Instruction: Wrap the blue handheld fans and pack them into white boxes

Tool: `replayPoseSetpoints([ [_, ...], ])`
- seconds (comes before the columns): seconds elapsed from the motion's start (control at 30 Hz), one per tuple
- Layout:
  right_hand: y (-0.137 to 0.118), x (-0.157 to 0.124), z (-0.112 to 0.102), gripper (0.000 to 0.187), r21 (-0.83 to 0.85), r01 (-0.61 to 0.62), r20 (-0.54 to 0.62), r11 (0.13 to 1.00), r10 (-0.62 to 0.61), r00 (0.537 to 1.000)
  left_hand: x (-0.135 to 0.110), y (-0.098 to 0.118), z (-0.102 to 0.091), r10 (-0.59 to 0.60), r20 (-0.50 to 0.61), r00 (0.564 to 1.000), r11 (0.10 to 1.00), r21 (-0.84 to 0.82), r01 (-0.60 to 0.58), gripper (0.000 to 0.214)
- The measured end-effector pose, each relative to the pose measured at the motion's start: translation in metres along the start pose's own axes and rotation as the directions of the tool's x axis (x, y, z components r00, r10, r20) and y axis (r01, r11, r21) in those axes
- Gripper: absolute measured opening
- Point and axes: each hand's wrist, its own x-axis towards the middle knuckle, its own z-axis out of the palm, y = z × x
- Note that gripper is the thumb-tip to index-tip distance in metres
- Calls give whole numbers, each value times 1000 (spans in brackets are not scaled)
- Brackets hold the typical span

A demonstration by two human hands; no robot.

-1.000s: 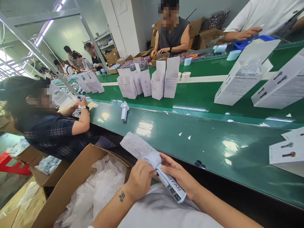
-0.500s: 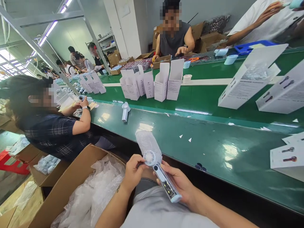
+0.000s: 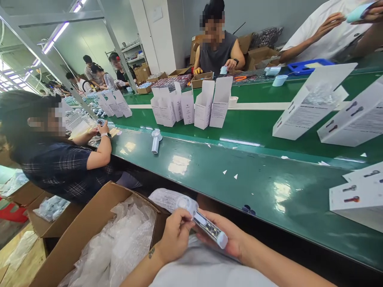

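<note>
A pale blue handheld fan (image 3: pixel 211 228) lies slanted in front of me, its round head inside a clear bubble-wrap bag (image 3: pixel 163 199). The bag covers the head and stretches off to the upper left, while the handle with its dark, shiny strip sticks out. My right hand (image 3: pixel 229 233) is wrapped around the handle from behind. At the head, my left hand (image 3: pixel 176 235) pinches the bag's edge near the handle; the fingertips are partly hidden. Another light blue fan (image 3: pixel 155 141) rests on the green bench ahead.
A cardboard box (image 3: pixel 89 223) full of bubble-wrap bags (image 3: pixel 119 235) stands at my left. Open white cartons (image 3: pixel 220 103) line the green belt (image 3: pixel 251 127), and a printed carton (image 3: pixel 356 195) is on the right. White paper scraps dot the bench (image 3: pixel 203 159). Co-workers sit left and opposite.
The fan and bag have tilted over toward the left, the bag now reaching the cardboard box. My left hand has shifted right, closer to the handle. The opposite co-worker now holds a pale blue piece.
</note>
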Motion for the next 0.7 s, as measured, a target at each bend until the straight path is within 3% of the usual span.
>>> replayPoseSetpoints([
  [0.13, 3, 1, -6, 26, -6, 43, 182, 999, -41, 982, -1, 4, 1, 13, 149, 989, 993, -115, 5, 9],
  [0.17, 5, 3, -7, 27, -3, 51, 195, 999, -49, 980, -1, 4, 2, -15, 160, 987, 988, -147, 39, 9],
  [0.23, 8, 8, -9, 25, -39, 73, 106, 997, -68, 992, 0, 2, 4, -171, 109, 979, 955, -226, 192, 7],
  [0.27, 9, 11, -10, 25, -99, 101, 33, 990, -98, 995, 0, 0, 6, -280, 58, 958, 917, -278, 285, 6],
  [0.33, 8, 16, -10, 37, -283, 204, -37, 937, -224, 974, 1, -5, 7, -485, -32, 874, 805, -407, 432, 7],
  [0.4, 3, 18, -11, 42, -431, 328, 63, 840, -335, 940, 1, -11, 8, -606, -64, 793, 691, -536, 485, 14],
  [0.47, -1, 21, -10, 45, -480, 347, 178, 806, -298, 938, 2, -15, 8, -652, -48, 757, 590, -660, 465, 21],
  [0.6, 12, 37, -10, 33, -353, 87, 183, 932, -22, 983, 3, -19, 6, -681, -4, 732, 404, -835, 372, 33],
  [0.7, 31, 59, -12, 21, -171, 44, 180, 984, -13, 984, 5, -19, 4, -675, 18, 737, 399, -831, 386, 34],
])
